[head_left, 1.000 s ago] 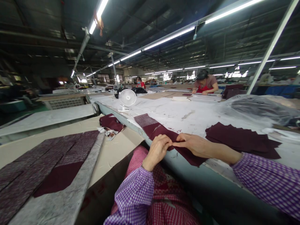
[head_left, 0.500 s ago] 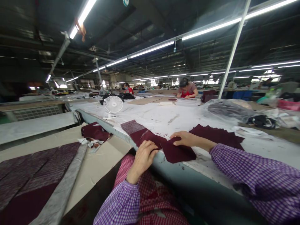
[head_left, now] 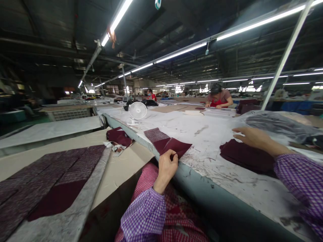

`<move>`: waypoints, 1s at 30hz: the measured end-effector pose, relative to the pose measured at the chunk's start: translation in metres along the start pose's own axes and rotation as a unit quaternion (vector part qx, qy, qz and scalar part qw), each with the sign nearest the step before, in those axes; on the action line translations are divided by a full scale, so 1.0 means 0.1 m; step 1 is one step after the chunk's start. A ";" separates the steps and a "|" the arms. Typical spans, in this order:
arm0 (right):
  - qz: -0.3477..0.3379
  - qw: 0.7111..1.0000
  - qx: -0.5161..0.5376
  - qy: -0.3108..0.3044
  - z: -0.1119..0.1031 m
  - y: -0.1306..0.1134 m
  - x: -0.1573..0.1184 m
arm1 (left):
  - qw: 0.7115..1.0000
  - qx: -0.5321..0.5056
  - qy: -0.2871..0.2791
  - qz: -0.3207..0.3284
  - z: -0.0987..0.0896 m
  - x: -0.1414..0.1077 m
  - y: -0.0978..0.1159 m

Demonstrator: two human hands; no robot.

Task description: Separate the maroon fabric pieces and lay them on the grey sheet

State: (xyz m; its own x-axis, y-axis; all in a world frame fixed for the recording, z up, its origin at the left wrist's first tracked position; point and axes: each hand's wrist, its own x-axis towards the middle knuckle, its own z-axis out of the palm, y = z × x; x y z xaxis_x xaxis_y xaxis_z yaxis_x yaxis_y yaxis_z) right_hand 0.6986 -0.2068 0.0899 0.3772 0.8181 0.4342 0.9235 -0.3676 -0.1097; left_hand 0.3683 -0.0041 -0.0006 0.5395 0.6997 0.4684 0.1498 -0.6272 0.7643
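Note:
My left hand (head_left: 167,168) is at the near table edge, thumb and fingertips pinched on the corner of a maroon fabric piece (head_left: 179,147). That piece lies partly over a speckled maroon-grey fabric piece (head_left: 156,135), which rests flat on the white-covered table (head_left: 202,134). Off to the right, my right hand (head_left: 254,138) reaches over a pile of maroon fabric pieces (head_left: 242,156). Its fingers are stretched out and nothing shows in them. The hand and forearm hide part of the pile.
A small white fan (head_left: 137,111) stands beyond the fabric. On the left, a lower surface holds speckled fabric panels (head_left: 63,168) and a maroon bundle with white scraps (head_left: 119,137). Clear plastic sheeting (head_left: 277,122) lies at right. A co-worker (head_left: 219,97) bends over the far table.
My right hand has left the maroon piece between my hands and moved right, over the pile. That piece no longer lies there. My left hand now pinches fabric; the view has turned left.

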 end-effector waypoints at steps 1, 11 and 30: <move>0.010 1.000 -0.006 -0.003 0.02 -0.25 0.02 | 1.000 -0.024 -0.003 -0.012 -0.01 0.01 -0.02; -0.309 0.948 0.050 -0.054 0.40 -1.91 0.11 | 0.998 0.027 -0.020 0.052 -0.02 -0.03 0.00; -0.141 0.962 0.097 -0.213 0.41 -1.95 0.02 | 0.931 0.195 0.042 0.306 -0.07 -0.14 0.12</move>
State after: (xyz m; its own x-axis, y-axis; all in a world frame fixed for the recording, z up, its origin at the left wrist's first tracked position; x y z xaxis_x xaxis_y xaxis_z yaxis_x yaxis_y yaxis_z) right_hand 0.5219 -0.1153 0.0753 0.0659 0.9954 0.0692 0.9731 -0.0488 -0.2250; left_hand 0.3572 -0.0189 0.0053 0.5591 0.1850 0.8082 0.1344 -0.9821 0.1319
